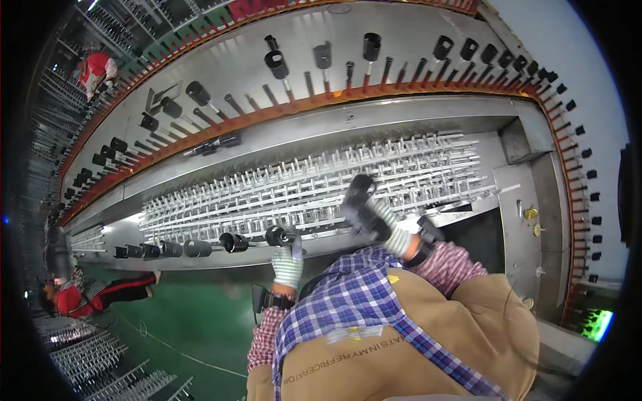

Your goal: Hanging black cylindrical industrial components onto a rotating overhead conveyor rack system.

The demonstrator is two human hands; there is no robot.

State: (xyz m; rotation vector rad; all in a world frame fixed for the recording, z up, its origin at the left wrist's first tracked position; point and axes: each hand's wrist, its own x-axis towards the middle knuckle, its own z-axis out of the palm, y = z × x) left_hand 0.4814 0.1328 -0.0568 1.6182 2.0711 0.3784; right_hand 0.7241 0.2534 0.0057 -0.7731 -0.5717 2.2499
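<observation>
My right hand [394, 230], in a striped glove, is raised over the metal racks, closed on a dark cylindrical part [362, 189] with an open round end. Motion blurs it, and I cannot tell whether the dark mass beside the fingers is a second part. At the near edge of the bench, my left hand [288, 266], gloved alike, has its fingers closed at a black open-ended cylinder [278, 235]. Several similar black cylinders [197, 248] stand in a row to its left along that edge.
Rows of silver hanging racks with prongs [307, 190] lie on the metal bench. Behind it, an orange-edged conveyor line [321, 100] carries upright spindles, some topped with black cylinders [275, 65]. Two people in red, one person [97, 72] far left, another person [83, 297] lower left, are nearby.
</observation>
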